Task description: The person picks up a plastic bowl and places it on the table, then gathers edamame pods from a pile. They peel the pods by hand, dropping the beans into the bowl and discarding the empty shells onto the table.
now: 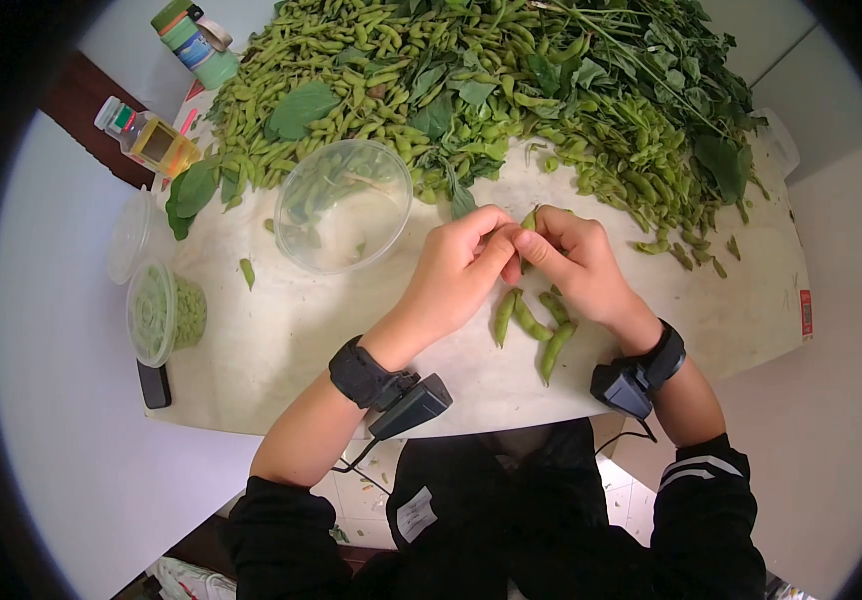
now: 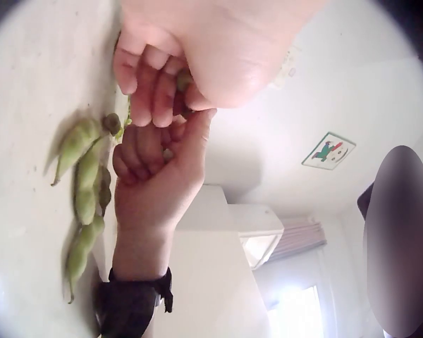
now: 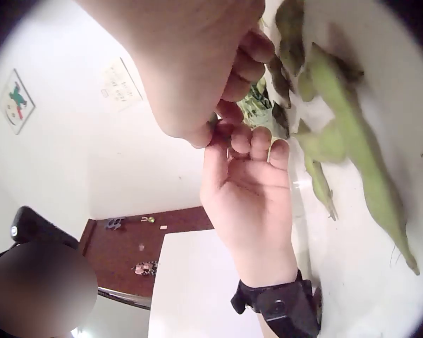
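My left hand (image 1: 461,268) and right hand (image 1: 583,268) meet over the table, thumbs and fingertips pinching a green soybean pod (image 1: 529,220) between them. Most of that pod is hidden by the fingers; in the left wrist view, a bit of green (image 2: 182,79) shows between the left fingers. Just below the hands lie several plump soybean pods (image 1: 556,350) on the pale tabletop. From the right wrist, one long pod (image 3: 356,134) appears close up beside the hands.
A big heap of pods (image 1: 351,60) with leafy stems covers the table's back. Left of the hands stands a clear round tub (image 1: 286,245). Further left are shelled beans (image 1: 189,312) in a smaller tub, a clear lid (image 1: 129,240), a dark phone (image 1: 155,386) and an oil bottle (image 1: 161,145).
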A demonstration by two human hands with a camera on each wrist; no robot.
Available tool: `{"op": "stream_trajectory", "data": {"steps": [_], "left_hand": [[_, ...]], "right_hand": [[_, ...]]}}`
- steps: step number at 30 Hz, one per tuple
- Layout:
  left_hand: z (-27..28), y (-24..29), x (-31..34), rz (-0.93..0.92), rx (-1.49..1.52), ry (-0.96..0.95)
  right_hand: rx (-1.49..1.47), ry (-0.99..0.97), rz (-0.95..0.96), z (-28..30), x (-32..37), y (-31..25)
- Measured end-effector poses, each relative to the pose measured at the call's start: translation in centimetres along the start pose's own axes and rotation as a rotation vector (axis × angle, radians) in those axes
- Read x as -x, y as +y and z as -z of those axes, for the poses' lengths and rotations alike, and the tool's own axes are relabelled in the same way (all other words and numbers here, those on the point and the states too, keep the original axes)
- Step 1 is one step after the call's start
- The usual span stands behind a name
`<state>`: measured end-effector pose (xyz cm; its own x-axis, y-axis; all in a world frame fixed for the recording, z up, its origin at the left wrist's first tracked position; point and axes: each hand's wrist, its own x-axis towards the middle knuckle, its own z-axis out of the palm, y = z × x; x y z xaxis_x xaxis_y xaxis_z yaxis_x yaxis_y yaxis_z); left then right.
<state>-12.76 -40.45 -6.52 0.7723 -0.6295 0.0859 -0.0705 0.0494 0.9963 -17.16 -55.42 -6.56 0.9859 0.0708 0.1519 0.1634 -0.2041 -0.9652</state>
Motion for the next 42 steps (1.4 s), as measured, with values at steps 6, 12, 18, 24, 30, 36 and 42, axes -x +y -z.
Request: {"op": "stream_trajectory", "data": {"steps": [6, 12, 18, 24, 30, 36, 42], "left_hand": [[0.1, -0.3, -0.1, 0.004, -0.004, 0.003], [0.0, -0.1, 0.1, 0.000, -0.051, 0.072], [0.0, 0.3, -0.2, -0.108, 0.056, 0.167], [0.3, -0.6, -0.3, -0.031, -0.021, 0.052], [-0.1, -1.0, -0.3, -0.013, -0.060, 0.034], [-0.1, -0.1, 0.0, -0.003, -0.117, 0.011], [-0.1, -0.7, 0.2, 0.035, -0.078, -0.043]], "right_hand": [[0.201, 0.014, 0.023, 0.2, 0.0, 0.2], [-0.059, -0.014, -0.163, 0.4, 0.1, -0.8], [-0.180, -0.130, -0.334, 0.8, -0.1, -1.5], [-0.159, -0.065, -0.254, 0.8, -0.1, -0.9], [-0.123, 0.002, -0.365, 1.2, -0.3, -0.3], [0.047, 0.078, -0.205, 0.2, 0.0, -0.3], [0.207, 0.146, -0.057, -0.6, 0.4, 0.1]]}}
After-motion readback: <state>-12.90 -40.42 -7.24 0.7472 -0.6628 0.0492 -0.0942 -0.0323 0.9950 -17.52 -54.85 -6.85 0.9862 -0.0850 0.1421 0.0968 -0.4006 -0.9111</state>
